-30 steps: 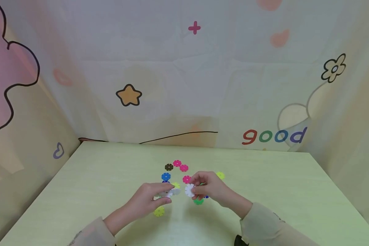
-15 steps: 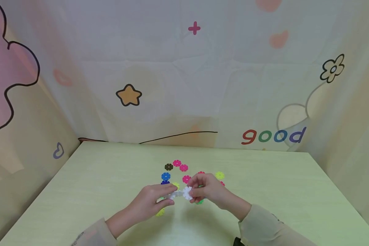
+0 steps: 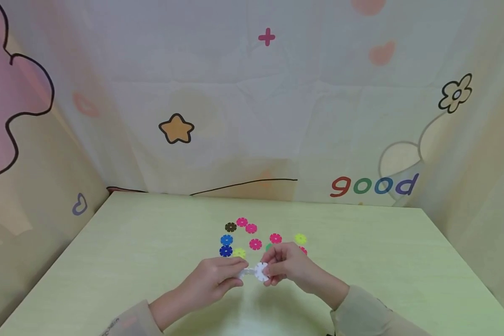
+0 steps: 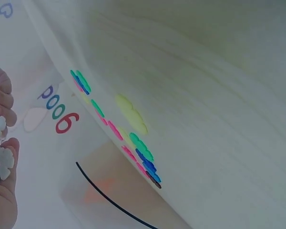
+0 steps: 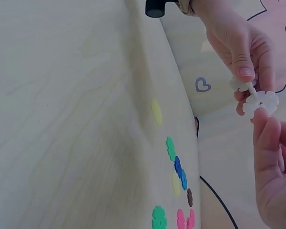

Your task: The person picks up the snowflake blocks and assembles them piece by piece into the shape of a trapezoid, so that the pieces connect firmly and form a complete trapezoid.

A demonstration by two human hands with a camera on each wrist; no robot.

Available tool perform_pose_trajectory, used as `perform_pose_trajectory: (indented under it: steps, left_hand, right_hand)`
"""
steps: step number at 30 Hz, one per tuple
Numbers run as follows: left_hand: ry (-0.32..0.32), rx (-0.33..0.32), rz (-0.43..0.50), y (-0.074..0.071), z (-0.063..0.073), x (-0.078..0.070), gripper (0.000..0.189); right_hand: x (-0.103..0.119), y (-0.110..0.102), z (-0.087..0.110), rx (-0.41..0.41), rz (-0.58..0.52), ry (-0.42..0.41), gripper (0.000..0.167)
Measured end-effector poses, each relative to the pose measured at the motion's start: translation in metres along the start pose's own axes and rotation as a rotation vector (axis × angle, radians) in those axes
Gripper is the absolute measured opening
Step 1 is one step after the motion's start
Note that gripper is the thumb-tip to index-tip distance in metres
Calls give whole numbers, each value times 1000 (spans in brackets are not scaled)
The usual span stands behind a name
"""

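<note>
Both hands are held up over the table, close together. My left hand (image 3: 212, 280) pinches a white notched snowflake disc (image 5: 237, 85) between thumb and fingers; the fingers cover most of it in the head view. My right hand (image 3: 291, 266) pinches another white snowflake disc (image 3: 261, 271) by its edge, thumb on the near side. A slim white piece (image 3: 249, 271), seen edge-on, bridges the gap between these two discs. In the left wrist view, a white disc (image 4: 1, 164) shows flat beside the left thumb.
Flat on the table (image 3: 130, 242) behind the hands lie loose snowflake discs: several pink (image 3: 255, 244), a brown (image 3: 230, 227), a light blue (image 3: 226, 240), a dark blue (image 3: 225, 251) and yellow ones (image 3: 300, 238). Green discs (image 5: 159, 218) show in the wrist views. A printed curtain (image 3: 235, 107) stands behind.
The hands have come closer together and a little nearer the person. The right hand's white disc, apart from the left hand's white pieces at first, now meets them.
</note>
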State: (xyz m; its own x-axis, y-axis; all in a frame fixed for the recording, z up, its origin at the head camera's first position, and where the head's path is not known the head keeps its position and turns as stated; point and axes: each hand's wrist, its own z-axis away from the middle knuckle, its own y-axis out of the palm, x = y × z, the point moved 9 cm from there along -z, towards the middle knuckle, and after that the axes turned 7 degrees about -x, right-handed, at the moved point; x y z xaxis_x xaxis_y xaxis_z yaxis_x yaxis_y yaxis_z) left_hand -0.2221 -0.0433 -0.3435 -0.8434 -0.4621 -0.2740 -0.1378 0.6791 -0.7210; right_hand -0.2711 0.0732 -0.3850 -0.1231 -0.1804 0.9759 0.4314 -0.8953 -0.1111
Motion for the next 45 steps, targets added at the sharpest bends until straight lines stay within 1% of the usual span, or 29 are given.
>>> perform_pose_trajectory:
  steps: [4,9,15,20,24,27,31,33,35,39,41,42,45]
  left_hand:
    - [30,-17,-19,0,-1,-4,33]
    - [98,-52,-59,-2,-1,-12,30]
    - [151,-73,-107,-2,0,-21,30]
    - [169,-98,-114,-4,0,-24,28]
    - [168,-96,-130,-4,-1,-26,28]
    - [176,-92,-146,-4,-2,-29,28]
    - [193,-105,-155,-5,-4,-32,27]
    - [185,-99,-155,-5,-5,-30,27]
    - [156,-78,-154,-3,-7,-26,29]
    - [38,-10,-133,2,-11,-14,36]
    - [-6,16,-126,5,-12,-10,40]
    - [-20,28,-122,7,-13,-9,41]
    - [-25,48,-128,11,-13,-9,42]
  right_hand:
    - [-3,-1,2,-8,-53,22,21]
    - [-7,-2,4,-17,-114,27,17]
    - [-14,-1,6,-22,-139,35,15]
    - [-13,-2,10,-49,-132,24,16]
    - [-11,-1,13,-78,-137,15,17]
    - [-8,0,15,-84,-150,7,16]
    - [-7,0,15,-78,-156,5,17]
    - [-8,-1,14,-72,-151,6,17]
    - [-8,-2,13,-67,-146,4,18]
    - [-9,-2,11,-54,-129,-6,23]
    - [-9,-2,11,-54,-116,-9,26]
    - [-8,-1,10,-54,-110,-11,27]
    - [-8,1,10,-48,-104,-18,28]
